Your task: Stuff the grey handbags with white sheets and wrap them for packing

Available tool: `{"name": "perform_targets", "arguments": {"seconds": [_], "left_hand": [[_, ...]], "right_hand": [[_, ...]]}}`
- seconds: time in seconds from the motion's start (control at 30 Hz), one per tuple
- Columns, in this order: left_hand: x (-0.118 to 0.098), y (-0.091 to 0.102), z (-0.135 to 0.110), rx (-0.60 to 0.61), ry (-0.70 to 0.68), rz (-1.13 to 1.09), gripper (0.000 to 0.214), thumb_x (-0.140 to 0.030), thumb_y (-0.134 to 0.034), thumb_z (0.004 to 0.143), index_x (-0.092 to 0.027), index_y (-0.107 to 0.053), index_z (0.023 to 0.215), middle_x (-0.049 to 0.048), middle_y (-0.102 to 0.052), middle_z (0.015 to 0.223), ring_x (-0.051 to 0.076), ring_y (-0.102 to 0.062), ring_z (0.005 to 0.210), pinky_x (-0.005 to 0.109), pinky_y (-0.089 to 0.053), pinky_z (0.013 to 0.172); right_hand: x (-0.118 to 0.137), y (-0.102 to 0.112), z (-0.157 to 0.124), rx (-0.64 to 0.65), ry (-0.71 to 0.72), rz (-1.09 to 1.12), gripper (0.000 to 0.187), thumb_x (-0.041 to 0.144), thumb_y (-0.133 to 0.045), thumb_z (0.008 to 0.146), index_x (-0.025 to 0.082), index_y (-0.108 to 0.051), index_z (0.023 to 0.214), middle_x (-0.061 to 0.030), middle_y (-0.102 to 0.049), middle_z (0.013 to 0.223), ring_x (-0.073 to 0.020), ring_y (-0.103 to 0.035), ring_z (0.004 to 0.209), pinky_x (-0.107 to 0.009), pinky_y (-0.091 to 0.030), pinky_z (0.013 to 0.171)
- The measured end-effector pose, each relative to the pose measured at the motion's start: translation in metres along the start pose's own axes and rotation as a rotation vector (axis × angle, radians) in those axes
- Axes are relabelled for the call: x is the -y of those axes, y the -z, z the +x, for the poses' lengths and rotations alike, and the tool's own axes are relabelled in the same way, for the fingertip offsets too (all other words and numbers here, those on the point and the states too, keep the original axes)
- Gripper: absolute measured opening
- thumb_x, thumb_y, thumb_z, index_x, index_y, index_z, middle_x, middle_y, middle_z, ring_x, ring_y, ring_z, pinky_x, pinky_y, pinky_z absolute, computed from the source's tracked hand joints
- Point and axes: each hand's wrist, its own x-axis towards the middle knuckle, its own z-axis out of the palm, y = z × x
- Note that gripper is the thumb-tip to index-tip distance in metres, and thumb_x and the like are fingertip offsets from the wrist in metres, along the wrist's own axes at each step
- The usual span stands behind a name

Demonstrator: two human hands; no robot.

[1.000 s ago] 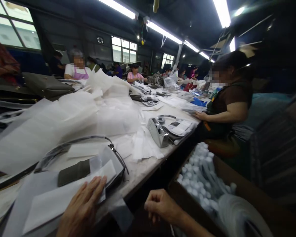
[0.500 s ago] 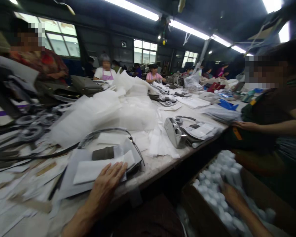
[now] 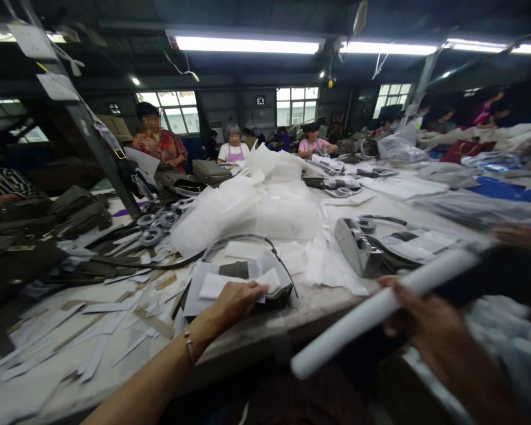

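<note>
My left hand lies on a white paper sheet that covers a dark olive handbag near the table's front edge; its fingers curl down over the paper. A thin black strap arcs up from the bag. My right hand is closed round a long white rolled tube, held up at the lower right, slanting from lower left to upper right; the hand is blurred by motion.
A heap of white wrapping sheets fills the middle of the long table. Paper strips litter the left. A silver tape dispenser stands to the right. A neighbour's hand rests at the right. Several seated workers line the far side.
My right hand has come up out of the box of white rolls holding one rolled tube. The view has swung left. My left hand stays on the paper over the bag.
</note>
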Motion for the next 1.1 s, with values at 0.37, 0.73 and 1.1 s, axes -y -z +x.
{"name": "perform_targets", "arguments": {"seconds": [0.37,0.73,1.1], "left_hand": [[0.005,0.034,0.019,0.115,-0.023,-0.003,0.034,-0.011,-0.058,0.081,-0.03,-0.07,0.107,0.0006,-0.073,0.087,0.018,-0.068,0.075,0.021,-0.045,0.06],[-0.027,-0.008,-0.005,-0.112,0.176,-0.051,0.03,-0.02,-0.057,0.092,-0.026,-0.061,0.121,0.0039,-0.071,0.105,0.021,-0.067,0.093,0.031,-0.05,0.084],[-0.042,-0.059,-0.023,-0.472,0.188,-0.062,0.055,-0.011,-0.042,0.091,-0.018,-0.04,0.146,0.0102,-0.061,0.135,0.023,-0.057,0.124,0.038,-0.044,0.104]], "right_hand": [[-0.107,-0.228,0.002,0.192,-0.568,0.422,0.024,0.023,-0.076,0.072,0.018,-0.056,0.085,-0.0018,-0.069,0.08,-0.0171,-0.072,0.077,-0.03,-0.059,0.076],[-0.115,-0.23,0.015,0.331,-0.674,0.045,0.015,0.026,-0.055,0.089,0.018,-0.055,0.076,0.0022,-0.055,0.055,-0.0085,-0.052,0.042,-0.017,-0.041,0.039],[-0.081,-0.138,0.013,0.657,0.17,-0.72,0.023,0.033,-0.051,0.093,0.018,-0.068,0.096,-0.0074,-0.072,0.088,-0.0201,-0.07,0.066,-0.033,-0.057,0.059]]}}
